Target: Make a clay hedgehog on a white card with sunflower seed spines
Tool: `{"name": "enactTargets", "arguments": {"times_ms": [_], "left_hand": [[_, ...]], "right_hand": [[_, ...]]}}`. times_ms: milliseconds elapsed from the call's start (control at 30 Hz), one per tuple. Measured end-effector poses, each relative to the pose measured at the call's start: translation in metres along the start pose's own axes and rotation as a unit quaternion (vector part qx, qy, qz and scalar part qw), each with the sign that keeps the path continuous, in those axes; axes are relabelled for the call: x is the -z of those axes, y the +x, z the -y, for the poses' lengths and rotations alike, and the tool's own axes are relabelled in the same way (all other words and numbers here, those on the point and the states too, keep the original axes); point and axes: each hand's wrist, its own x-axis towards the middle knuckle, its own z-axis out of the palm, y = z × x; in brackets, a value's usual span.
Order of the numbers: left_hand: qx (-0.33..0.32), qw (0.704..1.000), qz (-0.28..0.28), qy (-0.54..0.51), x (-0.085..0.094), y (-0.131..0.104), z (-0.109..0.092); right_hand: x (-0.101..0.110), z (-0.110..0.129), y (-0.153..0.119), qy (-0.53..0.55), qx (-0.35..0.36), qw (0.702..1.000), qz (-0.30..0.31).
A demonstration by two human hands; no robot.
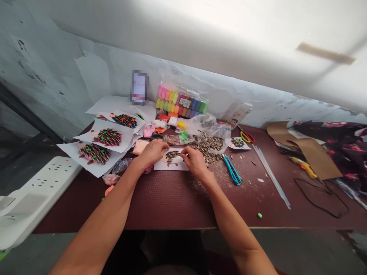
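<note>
A white card (160,165) lies on the table in front of me, bearing a hedgehog-like picture with rows of striped sunflower seeds (172,156) for its spines. My left hand (155,151) is at the card's upper left, its fingers bent and close together; what they hold, if anything, is hidden. At the card's right edge, my right hand (195,162) has thumb and fingertips pinched together, and anything between them is too small to make out. A heap of loose sunflower seeds (210,144) lies just beyond my right hand, partly in a clear plastic bag (220,128).
Seed-covered hedgehog pictures (107,136) overlap at left, near a white power strip (54,173). Coloured clay packs (182,103) and a phone (139,88) stand behind. At right are a blue cutter (232,170), scissors (247,136), clear glue sticks (271,175) and a yellow glue gun (305,167).
</note>
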Motion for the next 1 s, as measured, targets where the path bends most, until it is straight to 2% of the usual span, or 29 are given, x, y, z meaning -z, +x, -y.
{"name": "enactTargets", "arguments": {"times_ms": [200,300,400,600,800,1000], "left_hand": [[-0.006,1.000,0.003,-0.005,-0.001,0.001,0.003],[-0.006,1.000,0.004,-0.005,-0.002,0.001,0.003],[-0.006,1.000,0.008,-0.004,-0.001,0.002,0.003],[-0.006,1.000,0.009,-0.011,0.000,0.002,0.003],[-0.008,1.000,0.005,-0.010,-0.002,0.002,0.004],[-0.004,1.000,0.001,-0.010,-0.002,0.001,0.003]], "right_hand": [[0.003,0.002,-0.002,0.029,0.002,0.999,-0.019],[0.005,-0.003,0.000,0.032,0.011,0.999,-0.035],[0.005,-0.009,0.002,0.016,-0.010,0.999,-0.051],[0.005,-0.011,0.004,-0.042,-0.076,0.996,-0.021],[0.009,-0.009,0.002,-0.155,-0.085,0.984,0.010],[0.009,-0.010,0.003,-0.161,-0.094,0.983,0.005]]}}
